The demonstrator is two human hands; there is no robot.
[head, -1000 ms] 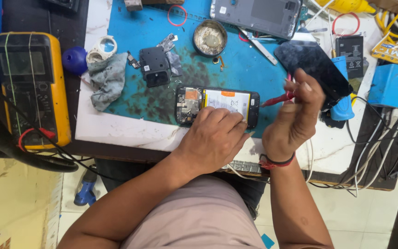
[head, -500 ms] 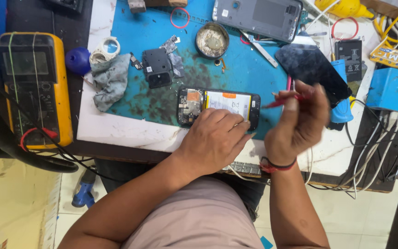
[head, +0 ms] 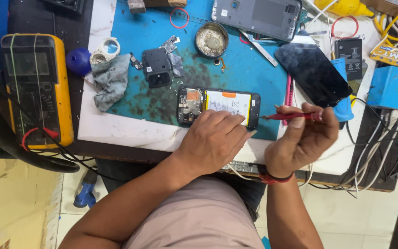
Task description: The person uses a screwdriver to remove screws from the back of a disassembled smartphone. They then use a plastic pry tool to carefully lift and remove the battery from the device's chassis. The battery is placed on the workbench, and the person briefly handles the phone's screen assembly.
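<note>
I am lowering my right hand (head: pixel 302 143), now gripping the red-handled screwdriver (head: pixel 291 116) level toward the opened black phone (head: pixel 218 107), while my left hand (head: pixel 215 140), fingers curled, keeps pressing it steady.

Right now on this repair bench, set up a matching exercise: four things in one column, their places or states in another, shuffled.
1. opened phone
2. red screwdriver
3. yellow multimeter
4. grey cloth

A. far left, off the mat
B. held in the right hand
C. under the left hand
D. at the mat's left edge

Pairs: 1-C, 2-B, 3-A, 4-D
</note>
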